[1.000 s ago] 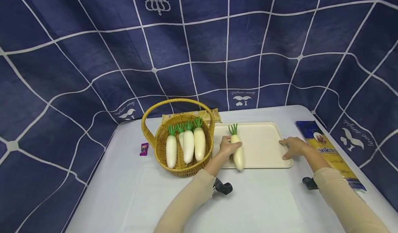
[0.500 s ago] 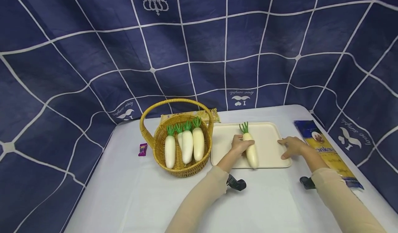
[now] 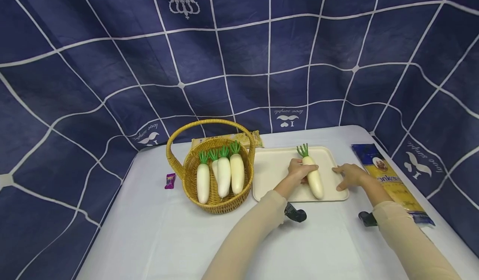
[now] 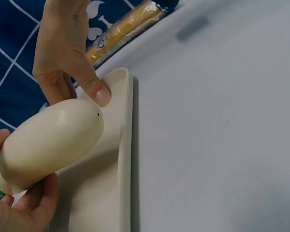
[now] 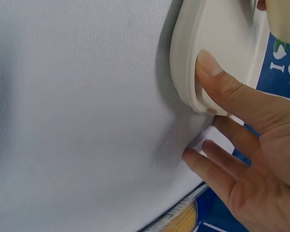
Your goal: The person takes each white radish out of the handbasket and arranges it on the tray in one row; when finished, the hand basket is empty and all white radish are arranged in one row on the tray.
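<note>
My left hand holds a white radish with a green top, fingers and thumb around its upper half. The radish is over the right part of a cream tray; in the left wrist view its rounded tip is lifted above the tray floor. At the tray's right end is my right hand. In the right wrist view its thumb lies over the rim and the other fingers are outside, the index against the rim. Left of the tray, a wicker basket holds several more white radishes.
A yellow and blue packet lies on the white table to the right of the tray. Behind the basket lies a yellow package. A small purple wrapper is left of the basket. A blue checked cloth hangs behind the table.
My left hand has carried the radish to the right across the tray, from its left part to its right part. My right hand stays at the tray's right end.
</note>
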Available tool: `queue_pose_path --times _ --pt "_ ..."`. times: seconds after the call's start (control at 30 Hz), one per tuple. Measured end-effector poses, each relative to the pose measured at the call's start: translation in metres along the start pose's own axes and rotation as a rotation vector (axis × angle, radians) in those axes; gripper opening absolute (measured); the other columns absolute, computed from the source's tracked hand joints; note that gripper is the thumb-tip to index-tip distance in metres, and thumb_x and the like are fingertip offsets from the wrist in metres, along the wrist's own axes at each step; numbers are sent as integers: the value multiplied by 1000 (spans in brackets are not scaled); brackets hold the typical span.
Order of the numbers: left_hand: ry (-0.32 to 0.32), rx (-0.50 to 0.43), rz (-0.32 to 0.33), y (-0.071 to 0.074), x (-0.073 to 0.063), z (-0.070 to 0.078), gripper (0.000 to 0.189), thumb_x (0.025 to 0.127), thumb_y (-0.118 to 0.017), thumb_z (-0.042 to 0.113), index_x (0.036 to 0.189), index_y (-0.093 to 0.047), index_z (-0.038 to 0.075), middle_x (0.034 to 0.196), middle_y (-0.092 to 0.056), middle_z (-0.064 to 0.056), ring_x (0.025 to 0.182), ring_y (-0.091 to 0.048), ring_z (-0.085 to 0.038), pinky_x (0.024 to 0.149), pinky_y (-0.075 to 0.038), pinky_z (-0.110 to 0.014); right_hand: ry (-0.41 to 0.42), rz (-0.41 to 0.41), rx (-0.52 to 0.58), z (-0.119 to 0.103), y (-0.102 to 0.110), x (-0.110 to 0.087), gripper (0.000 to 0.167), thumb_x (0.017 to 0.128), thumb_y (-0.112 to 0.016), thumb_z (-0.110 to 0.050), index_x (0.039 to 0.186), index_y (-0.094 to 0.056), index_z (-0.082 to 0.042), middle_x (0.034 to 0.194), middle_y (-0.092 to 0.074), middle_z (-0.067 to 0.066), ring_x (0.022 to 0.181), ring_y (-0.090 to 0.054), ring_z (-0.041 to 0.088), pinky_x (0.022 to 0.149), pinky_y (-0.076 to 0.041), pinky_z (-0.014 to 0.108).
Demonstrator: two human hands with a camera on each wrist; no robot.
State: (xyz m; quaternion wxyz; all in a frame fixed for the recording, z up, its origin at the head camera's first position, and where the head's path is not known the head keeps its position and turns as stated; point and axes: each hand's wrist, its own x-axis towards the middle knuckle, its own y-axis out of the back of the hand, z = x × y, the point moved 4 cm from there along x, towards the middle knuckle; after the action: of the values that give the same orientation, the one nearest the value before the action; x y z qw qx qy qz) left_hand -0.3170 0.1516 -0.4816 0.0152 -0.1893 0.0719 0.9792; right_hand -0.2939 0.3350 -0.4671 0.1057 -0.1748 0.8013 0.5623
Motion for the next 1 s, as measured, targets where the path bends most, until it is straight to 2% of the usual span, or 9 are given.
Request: queue_pose_path --times 0.23,0.47,0.57,0.7,1.0 --pt "58 -37 16 -15 0 14 45 66 -84 10 100 -54 7 74 -56 -9 58 -65 -25 54 -57 -36 28 9 -36 -1 1 2 85 63 -85 -30 131 -48 7 130 -40 39 118 -34 60 95 -33 66" --pt "73 -54 8 -28 -3 19 38 63 -85 7 87 -56 9 69 -58 -6 59 -65 -24 56 -57 -36 34 12 -32 -2 3 1 85 62 -86 -29 129 -49 8 129 -40 40 117 -35 61 94 -34 67" --pt "69 -30 4 -32 -3 17 35 63 -85 7 83 -56 9 68 -58 -5 58 -65 -23 54 -57 -34 41 12 -28 -3 2 0 84 62 -86 -28 129 -49 8 128 -42 40 116 -36 60 94 -35 66" --pt "59 49 10 -35 -3 12 31 63 -85 9 78 -58 7 66 -58 -6 57 -64 -22 53 -57 -32 27 7 -9 -2 0 -1 85 61 -86 -29 129 -49 8 128 -41 40 116 -36 60 94 -35 66" --pt "37 146 39 -34 -1 12 41 62 -86 13 87 -55 4 68 -56 -8 55 -61 -21 54 -56 -31 23 27 -22 -2 1 -2 84 62 -86 -28 129 -49 8 128 -42 40 117 -36 60 94 -35 66"
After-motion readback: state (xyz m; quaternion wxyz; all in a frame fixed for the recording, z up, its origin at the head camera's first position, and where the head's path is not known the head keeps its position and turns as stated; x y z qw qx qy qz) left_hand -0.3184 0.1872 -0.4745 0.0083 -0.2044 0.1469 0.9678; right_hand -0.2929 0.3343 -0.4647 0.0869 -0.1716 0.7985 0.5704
